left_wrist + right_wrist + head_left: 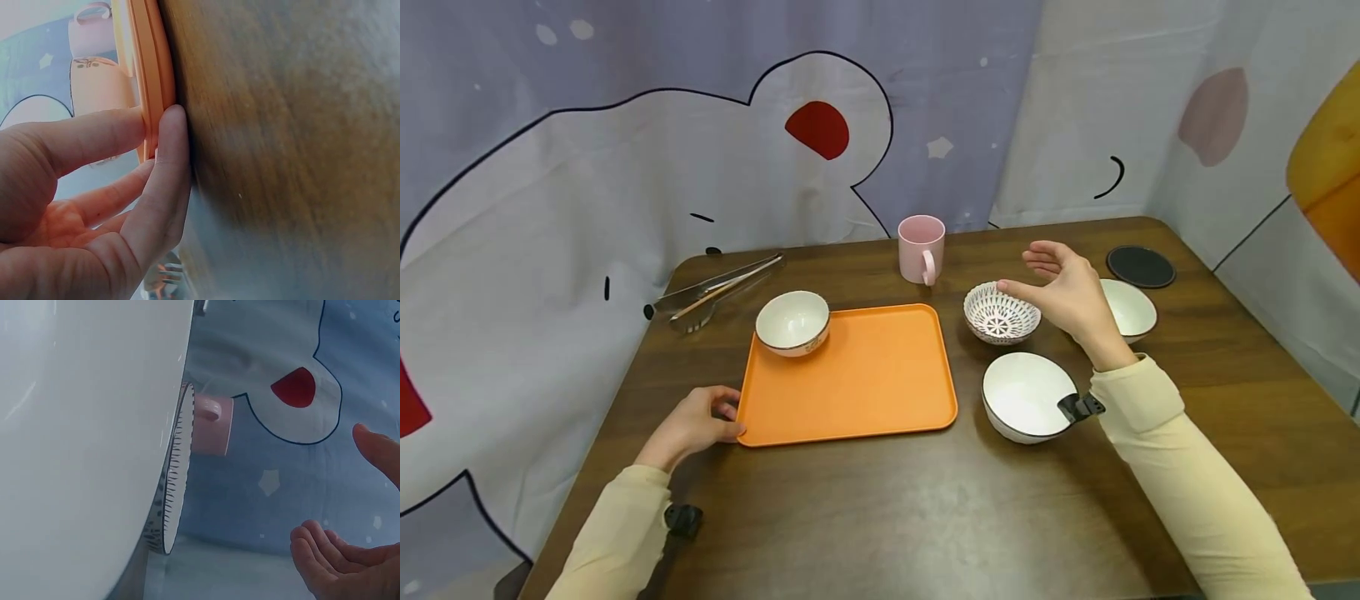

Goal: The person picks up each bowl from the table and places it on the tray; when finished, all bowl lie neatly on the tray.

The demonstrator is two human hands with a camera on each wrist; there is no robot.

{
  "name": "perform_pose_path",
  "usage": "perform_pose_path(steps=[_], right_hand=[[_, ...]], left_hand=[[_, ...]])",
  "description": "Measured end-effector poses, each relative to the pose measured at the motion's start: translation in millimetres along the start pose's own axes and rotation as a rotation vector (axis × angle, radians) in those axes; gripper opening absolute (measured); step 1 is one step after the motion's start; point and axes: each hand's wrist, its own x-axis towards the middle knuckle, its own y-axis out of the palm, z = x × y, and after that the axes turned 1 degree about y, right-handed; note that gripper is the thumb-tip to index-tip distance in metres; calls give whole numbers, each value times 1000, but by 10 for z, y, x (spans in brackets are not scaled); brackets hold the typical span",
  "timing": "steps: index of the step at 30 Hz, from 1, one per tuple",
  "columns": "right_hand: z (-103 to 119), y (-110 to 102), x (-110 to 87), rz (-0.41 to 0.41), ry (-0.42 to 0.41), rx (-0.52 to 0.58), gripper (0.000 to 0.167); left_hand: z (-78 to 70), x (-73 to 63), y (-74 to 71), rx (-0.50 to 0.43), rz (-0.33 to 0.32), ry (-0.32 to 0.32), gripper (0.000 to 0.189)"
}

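Observation:
An orange tray (880, 375) lies on the wooden table, and a white bowl (792, 321) sits on its far left corner. My left hand (696, 425) pinches the tray's near left corner between thumb and fingers; the left wrist view shows the tray edge (153, 69) between them. My right hand (1063, 292) hovers with thumb and fingers spread apart, holding nothing. It is above and beside a patterned bowl (1002, 313). A larger white bowl (1028, 396) stands below the right wrist. Another white bowl (1129, 308) is partly hidden behind that hand.
A pink mug (921, 250) stands at the back of the table. Metal tongs (718, 287) and a fork (700, 319) lie at the far left. Near the back right is a black round coaster (1141, 267). A printed curtain (647, 192) hangs behind the table.

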Motion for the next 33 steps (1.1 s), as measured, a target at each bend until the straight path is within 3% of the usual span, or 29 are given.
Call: perform_pose_path(steps=[9,20,26,33], right_hand=[[-169,-238,-81,13,81,-12,102],[-358,-440,-83,-6,144,-147,117],[-550,-499,-21,-13,206,-256,125],[-768,-577,29,-11,277,-305,132]], left_hand=[[12,14,-3,12,-1,6,55],[20,10,-3,6,-3,10,56],[19,8,-3,24,-19,18,55],[18,17,23,7,-29,4,55]])
